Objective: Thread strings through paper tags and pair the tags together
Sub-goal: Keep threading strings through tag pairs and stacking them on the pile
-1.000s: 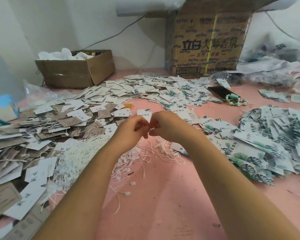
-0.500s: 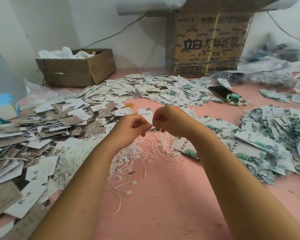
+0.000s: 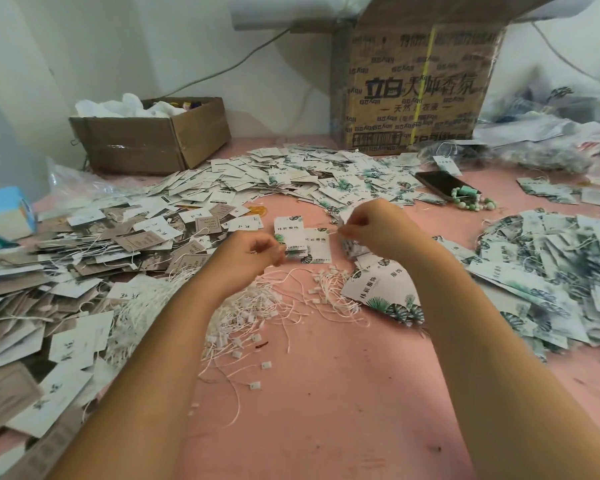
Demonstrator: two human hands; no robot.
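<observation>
My left hand [image 3: 248, 256] and my right hand [image 3: 378, 226] are raised over the pink table [image 3: 326, 410], a short way apart. Between them hangs a pair of white tags with green leaf print [image 3: 302, 239]. My left hand pinches the tags' lower left edge. My right hand pinches the end of a thin white string [image 3: 331, 232] that runs to the tags' top. A loose heap of white strings with small clasps [image 3: 257, 317] lies just below my hands.
Heaps of white and brown tags [image 3: 84, 258] cover the left side, leaf-print tags [image 3: 551, 271] the right and the back. A phone and green beads [image 3: 465, 194] lie at the back right. Two cardboard boxes [image 3: 153, 140] stand by the wall.
My hands have drawn apart, the left down and left, the right up and right. The pair of tags and the string between them now show.
</observation>
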